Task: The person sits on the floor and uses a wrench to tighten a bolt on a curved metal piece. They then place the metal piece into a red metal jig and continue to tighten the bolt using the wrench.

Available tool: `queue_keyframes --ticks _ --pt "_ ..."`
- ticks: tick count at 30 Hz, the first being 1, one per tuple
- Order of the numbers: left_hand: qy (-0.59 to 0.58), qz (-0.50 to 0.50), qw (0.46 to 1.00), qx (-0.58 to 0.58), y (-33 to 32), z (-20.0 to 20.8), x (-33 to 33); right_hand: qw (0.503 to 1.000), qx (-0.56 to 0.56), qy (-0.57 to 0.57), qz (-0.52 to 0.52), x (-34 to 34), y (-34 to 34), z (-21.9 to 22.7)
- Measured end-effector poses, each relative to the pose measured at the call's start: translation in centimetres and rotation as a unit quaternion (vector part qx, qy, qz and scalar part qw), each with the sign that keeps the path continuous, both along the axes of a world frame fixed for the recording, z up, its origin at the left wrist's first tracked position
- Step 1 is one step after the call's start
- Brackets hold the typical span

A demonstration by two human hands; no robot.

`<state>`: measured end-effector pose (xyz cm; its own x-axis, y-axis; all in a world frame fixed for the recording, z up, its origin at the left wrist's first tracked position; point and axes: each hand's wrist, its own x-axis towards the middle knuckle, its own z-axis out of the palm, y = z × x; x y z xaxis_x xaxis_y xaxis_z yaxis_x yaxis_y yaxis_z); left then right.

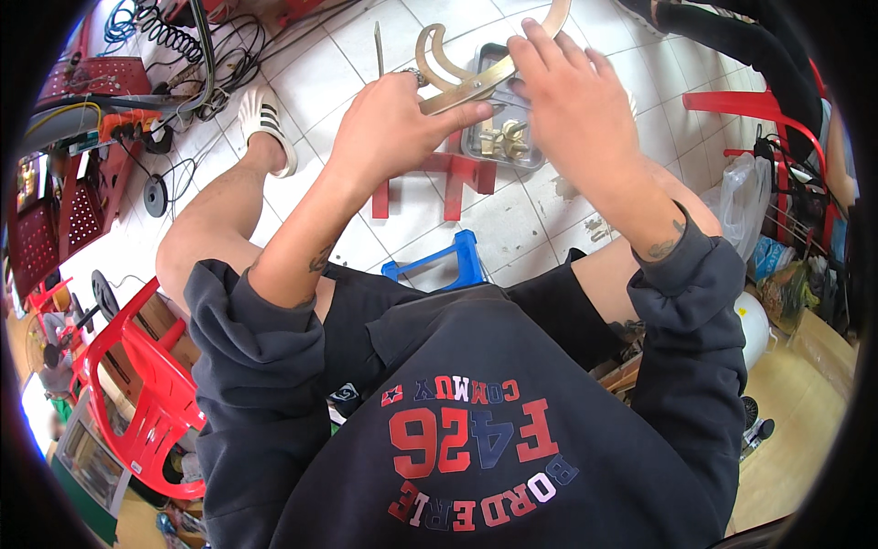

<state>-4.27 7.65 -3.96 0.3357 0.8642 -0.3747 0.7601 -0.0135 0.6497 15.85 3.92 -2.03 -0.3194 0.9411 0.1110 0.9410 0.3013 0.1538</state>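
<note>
In front of me, over the floor, I hold a brass-coloured metal fitting (471,89) with a straight flat bar and curved arms. My left hand (389,128) is closed on its left end, the thumb lying along the bar. A thin pointed metal rod (379,50) sticks up beyond that hand; whether the hand grips it is hidden. My right hand (581,114) is closed around the fitting's right part, fingers over the top. Below the fitting, a clear plastic tray (524,166) holds several small brass-coloured parts (505,139).
The tray rests at a low red stand (453,183). A blue plastic stool (468,261) sits between my legs. Red chairs stand at the left (151,403) and right (750,102). Cables (247,55) and a red perforated rack (105,78) lie at far left. A plastic bag (743,197) hangs right.
</note>
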Motion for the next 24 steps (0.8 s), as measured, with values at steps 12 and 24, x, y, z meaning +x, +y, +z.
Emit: queue_keyframes --ticks 12,24 --pt "0.023 -0.045 0.993 0.111 -0.6 -0.3 0.0 0.992 0.09 0.033 0.076 -0.9 1.4 2.8" --pt "0.042 -0.059 0.989 0.13 -1.5 -0.8 -0.9 0.986 0.024 0.078 0.144 -0.2 2.3 2.5"
